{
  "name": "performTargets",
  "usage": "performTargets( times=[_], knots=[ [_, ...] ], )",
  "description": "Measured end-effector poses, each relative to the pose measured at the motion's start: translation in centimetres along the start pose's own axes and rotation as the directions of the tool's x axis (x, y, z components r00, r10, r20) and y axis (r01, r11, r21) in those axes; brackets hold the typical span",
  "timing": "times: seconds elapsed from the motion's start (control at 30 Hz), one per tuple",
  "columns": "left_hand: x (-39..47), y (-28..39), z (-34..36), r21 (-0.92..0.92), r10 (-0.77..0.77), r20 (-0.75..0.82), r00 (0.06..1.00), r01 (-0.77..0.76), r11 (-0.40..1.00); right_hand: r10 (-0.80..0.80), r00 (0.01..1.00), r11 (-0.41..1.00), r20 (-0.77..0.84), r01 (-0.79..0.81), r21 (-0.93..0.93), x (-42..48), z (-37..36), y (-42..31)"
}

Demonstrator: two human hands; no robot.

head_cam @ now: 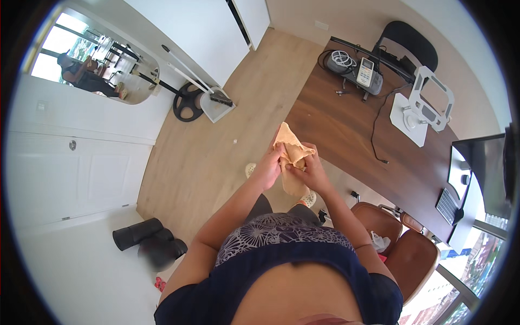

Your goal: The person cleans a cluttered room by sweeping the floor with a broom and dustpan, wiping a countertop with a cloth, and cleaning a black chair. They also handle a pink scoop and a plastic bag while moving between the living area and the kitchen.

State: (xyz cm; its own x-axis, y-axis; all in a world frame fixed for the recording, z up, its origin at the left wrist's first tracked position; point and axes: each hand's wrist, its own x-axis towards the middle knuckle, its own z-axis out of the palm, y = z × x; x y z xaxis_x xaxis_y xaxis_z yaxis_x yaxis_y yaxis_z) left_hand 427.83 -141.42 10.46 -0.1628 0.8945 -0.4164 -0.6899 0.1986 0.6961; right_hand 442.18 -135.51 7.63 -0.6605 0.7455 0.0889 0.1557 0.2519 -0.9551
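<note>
A peach-coloured cloth (295, 183), likely a small towel, is held up in front of me beside the desk's near corner. It is folded and bunched, with a pointed fold at the top and a longer flap hanging below my hands. My left hand (269, 164) grips its left side, thumb pressed on the folds. On the other side, my right hand (312, 170) pinches the gathered edge between thumb and fingers. Some fingertips of both hands are hidden behind or inside the cloth.
A brown wooden desk (337, 122) on the right bears a remote control (365, 73), a cable (374, 138), a white stand (430, 99) and a keyboard (446, 205). Brown chairs (412, 260) stand at right. A dustpan (215, 107) and black rolls (138, 234) are on the left.
</note>
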Motion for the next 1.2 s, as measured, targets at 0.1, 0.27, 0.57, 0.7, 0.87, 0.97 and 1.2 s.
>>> performTargets(
  times=[0.1,0.27,0.57,0.7,0.87,0.97,1.2],
  knots=[
    [-0.6,5.4,-3.3,0.151,0.006,0.025,1.000,-0.009,0.988,0.035,0.999,0.992,0.023,-0.032,-0.121,4.0,3.0,-0.9],
    [-0.1,11.7,-16.9,0.374,0.048,-0.085,0.995,-0.013,0.927,0.165,0.964,0.879,-0.206,-0.239,-0.413,10.3,3.2,-2.6],
    [1.7,22.3,-35.6,0.170,0.076,-0.498,0.864,0.011,0.985,0.318,0.807,0.381,-0.497,-0.589,-0.713,16.3,-0.2,3.5],
    [5.8,24.7,-36.4,0.098,0.048,-0.485,0.873,0.000,0.995,0.301,0.903,0.666,-0.307,-0.429,-0.610,22.6,1.2,4.9],
    [14.0,27.9,-32.7,0.170,0.032,-0.398,0.917,0.040,0.985,0.333,0.929,0.850,-0.164,-0.371,-0.375,38.9,3.0,6.1],
    [19.0,30.2,-31.6,0.318,0.035,-0.333,0.942,0.077,0.945,0.260,0.960,0.935,-0.106,-0.277,-0.220,52.0,2.5,5.3],
    [30.4,37.8,-29.5,0.312,0.045,-0.449,0.892,0.110,0.944,-0.100,0.980,0.988,-0.170,0.079,-0.130,83.5,1.4,-1.8]
  ],
)
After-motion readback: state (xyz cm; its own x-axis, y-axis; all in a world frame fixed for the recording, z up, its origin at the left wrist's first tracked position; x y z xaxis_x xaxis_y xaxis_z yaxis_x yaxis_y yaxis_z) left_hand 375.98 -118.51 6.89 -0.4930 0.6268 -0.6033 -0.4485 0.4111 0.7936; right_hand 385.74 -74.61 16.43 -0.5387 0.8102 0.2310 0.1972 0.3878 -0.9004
